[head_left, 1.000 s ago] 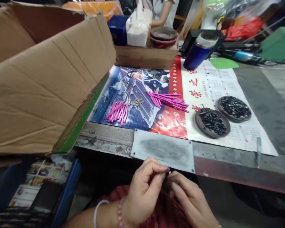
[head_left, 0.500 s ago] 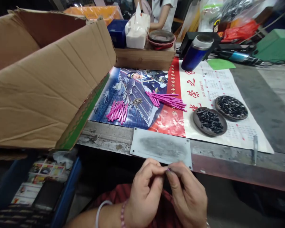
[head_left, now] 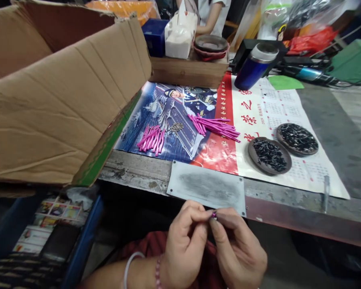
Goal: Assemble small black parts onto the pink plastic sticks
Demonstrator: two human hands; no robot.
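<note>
My left hand point(head_left: 183, 245) and my right hand point(head_left: 239, 249) meet below the table's front edge, fingertips pinched together on a small pink tube point(head_left: 213, 215) whose end shows between them. On the poster-covered table point(head_left: 138, 174) lie a short bundle of pink tubes point(head_left: 152, 139), a longer bundle of pink tubes point(head_left: 216, 125), and a little heap of small metal beads point(head_left: 176, 127) between the two. Two round dishes of small black parts point(head_left: 269, 154) point(head_left: 297, 138) stand to the right.
A big open cardboard box point(head_left: 57, 96) fills the left. A blue flask point(head_left: 254, 66), a wooden box point(head_left: 189, 72) with a white bag and stacked bowls stand at the back. Another person's arm point(head_left: 203, 28) shows behind. A blue crate with printed cards point(head_left: 52, 224) sits below left.
My right hand came up and closed against the left, both now pinching the pink tube. The view shifted slightly.
</note>
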